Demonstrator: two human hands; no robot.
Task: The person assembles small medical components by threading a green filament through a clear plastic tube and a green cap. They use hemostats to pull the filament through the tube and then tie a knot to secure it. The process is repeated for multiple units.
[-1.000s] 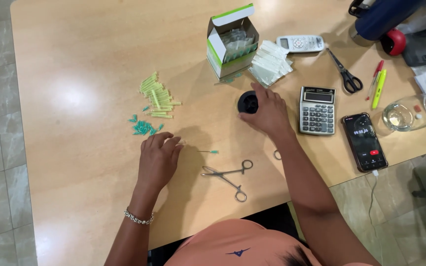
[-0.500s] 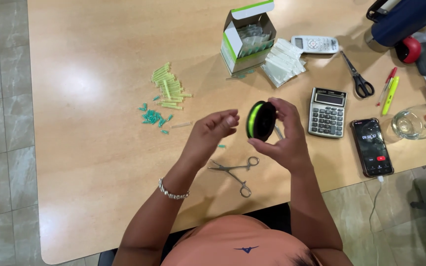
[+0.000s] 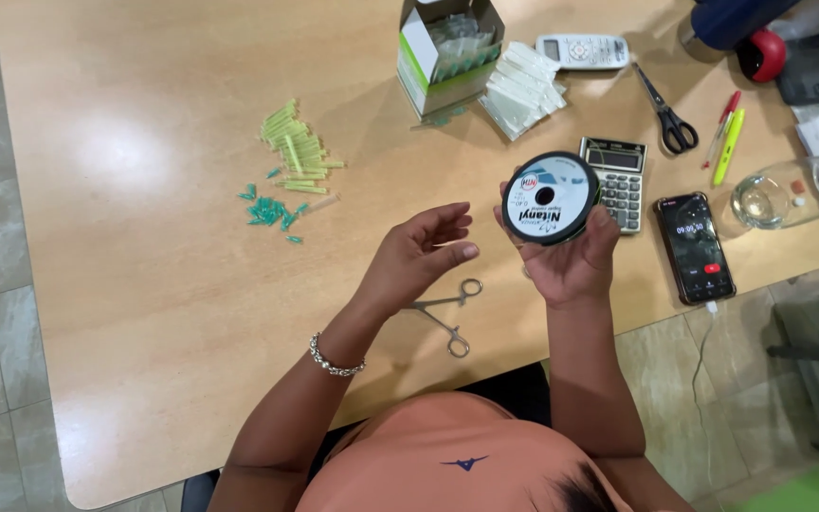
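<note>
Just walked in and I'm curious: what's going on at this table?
A person seated at a wooden table holds a round black spool up in the right hand, label side up. The left hand hovers open beside it, holding nothing. Metal forceps lie on the table just below the hands. Small green pieces sit in piles farther left.

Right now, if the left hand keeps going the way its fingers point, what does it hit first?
The left hand points right, toward the round black spool held up in the right hand. The spool or the right hand's fingers would likely come first, though depth is unclear from one view.
</note>
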